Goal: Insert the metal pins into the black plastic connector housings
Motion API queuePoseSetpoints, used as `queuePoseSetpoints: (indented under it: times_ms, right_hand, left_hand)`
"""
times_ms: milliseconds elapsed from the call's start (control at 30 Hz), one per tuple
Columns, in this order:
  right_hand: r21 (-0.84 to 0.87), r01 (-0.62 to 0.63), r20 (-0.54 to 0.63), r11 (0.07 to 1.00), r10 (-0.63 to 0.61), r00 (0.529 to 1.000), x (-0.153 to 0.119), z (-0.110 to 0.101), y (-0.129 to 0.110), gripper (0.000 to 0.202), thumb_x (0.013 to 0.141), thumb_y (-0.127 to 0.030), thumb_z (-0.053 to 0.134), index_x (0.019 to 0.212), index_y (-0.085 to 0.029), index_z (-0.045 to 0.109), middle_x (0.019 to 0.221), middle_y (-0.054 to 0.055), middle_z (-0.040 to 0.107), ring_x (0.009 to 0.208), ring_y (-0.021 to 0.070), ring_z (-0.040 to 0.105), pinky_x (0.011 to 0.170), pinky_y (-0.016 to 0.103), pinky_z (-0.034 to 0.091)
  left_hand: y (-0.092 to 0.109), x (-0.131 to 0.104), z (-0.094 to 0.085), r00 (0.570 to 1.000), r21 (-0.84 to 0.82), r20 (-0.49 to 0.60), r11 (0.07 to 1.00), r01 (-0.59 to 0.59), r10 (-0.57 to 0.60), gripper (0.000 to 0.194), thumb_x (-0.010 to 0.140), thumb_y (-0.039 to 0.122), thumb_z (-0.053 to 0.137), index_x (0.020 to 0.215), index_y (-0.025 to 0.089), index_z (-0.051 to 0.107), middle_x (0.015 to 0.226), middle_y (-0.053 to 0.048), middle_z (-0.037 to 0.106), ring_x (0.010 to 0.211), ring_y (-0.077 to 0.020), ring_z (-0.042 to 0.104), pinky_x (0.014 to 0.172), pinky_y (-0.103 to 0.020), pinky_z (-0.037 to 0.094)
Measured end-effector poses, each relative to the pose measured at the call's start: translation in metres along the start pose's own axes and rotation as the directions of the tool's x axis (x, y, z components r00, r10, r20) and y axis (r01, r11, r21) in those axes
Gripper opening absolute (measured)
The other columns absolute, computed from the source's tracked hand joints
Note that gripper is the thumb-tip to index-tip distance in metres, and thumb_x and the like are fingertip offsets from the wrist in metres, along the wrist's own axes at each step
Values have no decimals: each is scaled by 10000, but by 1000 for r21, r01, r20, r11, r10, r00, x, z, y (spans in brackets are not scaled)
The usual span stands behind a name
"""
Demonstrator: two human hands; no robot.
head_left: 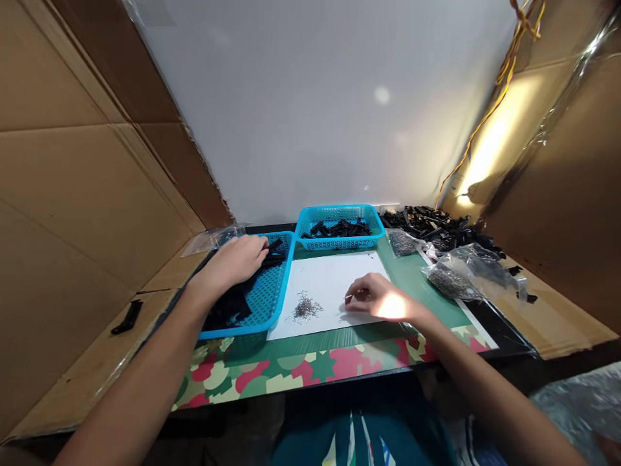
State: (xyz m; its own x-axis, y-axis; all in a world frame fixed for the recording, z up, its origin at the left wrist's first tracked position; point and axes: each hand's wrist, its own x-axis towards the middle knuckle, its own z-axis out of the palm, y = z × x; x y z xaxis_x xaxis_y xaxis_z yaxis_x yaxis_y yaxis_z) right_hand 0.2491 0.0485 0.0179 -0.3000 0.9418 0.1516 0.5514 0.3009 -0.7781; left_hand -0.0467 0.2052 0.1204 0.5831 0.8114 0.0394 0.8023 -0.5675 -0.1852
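Fingers of the L hand curl down at the black pcs in the near basket, by its far R part; can't tell if they grip one or just touch. Fingers of the R hand are bent, thumb & index tips close tog. low over the white sheet, R of its middle; a tiny pale glint shows at the tips, but can't tell if anything is held.

Metal bits, v. small & thin, sit in a loose pile on the sheet, btwn near basket & R hand, w/ a few strays around. More black pcs lie in the near basket below the L wrist.

Far basket, also blue, stands behind the sheet w/ black parts inside. To its R: a big heap of dark pcs, w/ a small clear bag & a larger clear bag in front, both w/ metal bits inside.

Green mat is under the sheet, w/ a camo-type strip along the near edge. Far L, a single black pc lies on the cardboard, well apart from the near basket.
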Motion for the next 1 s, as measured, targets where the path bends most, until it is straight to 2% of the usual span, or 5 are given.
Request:
queuePoseSetpoints:
  times_ms: [133,333,500,700,1000]
  right_hand:
    - [27,-60,-47,998,61,997,-13,24,-13,86,842,-256,773,870,-185,812,732,12,677,668,148,565,595,256,364]
    - [-38,-33,-51,999,31,998,-17,34,-23,153,866,-68,642,850,-180,744,874,42,704,833,181,605,733,280,401]
    - [-7,-38,-87,999,37,995,-24,28,-24,95,952,-141,571,881,-193,608,942,33,644,889,190,567,791,301,408]
    - [286,-99,-203,953,161,966,-49,2,-26,120,969,-264,571,864,-206,568,794,-18,586,748,160,537,702,289,402]
    - [551,-124,-303,825,336,892,-62,1,-24,297,774,-288,799,981,-199,606,748,-31,625,650,137,513,592,260,377]
  left_hand:
    - [29,-11,-21,968,-343,-247,939,-40,-49,278,1020,394,431,1054,198,624,910,-52,721,768,-224,630,688,-309,416]
    - [93,-28,-22,928,-690,-371,660,-298,30,333,986,285,503,1293,167,557,653,66,470,567,-117,407,570,-245,334]
    - [132,-34,10,922,-832,-349,398,-387,166,410,997,223,472,1401,219,404,642,93,405,552,-107,371,563,-225,315]
    - [160,-46,40,938,-815,-274,466,-344,214,256,1085,300,347,1305,253,469,755,66,453,598,-106,378,639,-237,329]
    - [172,-53,51,931,-922,-111,314,-227,348,346,1104,472,345,1057,205,560,856,24,539,736,-142,469,715,-258,378]
